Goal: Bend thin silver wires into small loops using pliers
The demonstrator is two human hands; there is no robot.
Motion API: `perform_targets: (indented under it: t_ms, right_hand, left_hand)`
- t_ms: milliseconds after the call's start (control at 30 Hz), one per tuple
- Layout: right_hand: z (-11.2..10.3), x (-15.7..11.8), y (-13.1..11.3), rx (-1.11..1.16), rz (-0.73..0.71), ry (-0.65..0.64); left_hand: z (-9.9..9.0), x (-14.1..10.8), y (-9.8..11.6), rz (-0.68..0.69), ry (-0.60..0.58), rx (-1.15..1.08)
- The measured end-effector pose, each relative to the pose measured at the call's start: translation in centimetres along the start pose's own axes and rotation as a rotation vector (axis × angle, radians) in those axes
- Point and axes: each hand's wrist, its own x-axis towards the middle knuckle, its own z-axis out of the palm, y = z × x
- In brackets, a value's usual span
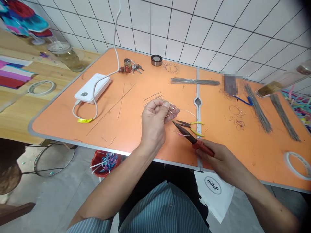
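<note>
My left hand (155,118) pinches a thin wire (190,112) between thumb and fingers, above the middle of the orange table. From the fingertips the wire curves out to the right. My right hand (212,153) is wrapped round the red handles of long-nose pliers (184,132). Their dark jaws point up and left, just below the left fingertips; whether they touch the wire I cannot tell. Behind them lie small yellow-handled pliers (194,125). Short loose wires (153,96) lie on the table past my left hand.
On the orange table (136,136) are a white power bank (93,88) with a cable, keys (137,67), a tape roll (156,60), wire bundles (194,81) and a white tape ring (297,165). A glass jar (69,58) stands at left; a red bin (97,158) is below.
</note>
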Motion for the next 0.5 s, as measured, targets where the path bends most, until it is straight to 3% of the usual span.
perform_targets:
  t_ms: [100, 233, 333, 433, 500]
  right_hand:
    - [-1.4, -0.2, 1.5, -0.121, -0.023, 0.085]
    - [-4.7, 0.7, 4.7, -0.373, -0.027, 0.441]
    - [-7.5, 1.9, 7.1, -0.590, -0.032, 0.580]
    - [-9.5, 2.9, 9.2, -0.617, -0.055, 0.636]
    - [-10.4, 3.4, 10.2, -0.468, -0.101, 0.673]
  left_hand:
    - [-0.5, 0.7, 0.4, 0.001, -0.043, -0.004]
    - [-1.0, 1.7, 1.4, 0.040, -0.122, 0.047]
    - [-1.0, 2.3, 2.1, 0.075, -0.177, 0.092]
    - [-0.7, 2.5, 2.8, 0.098, -0.226, 0.141]
    - [-0.5, 2.6, 3.2, 0.104, -0.251, 0.172]
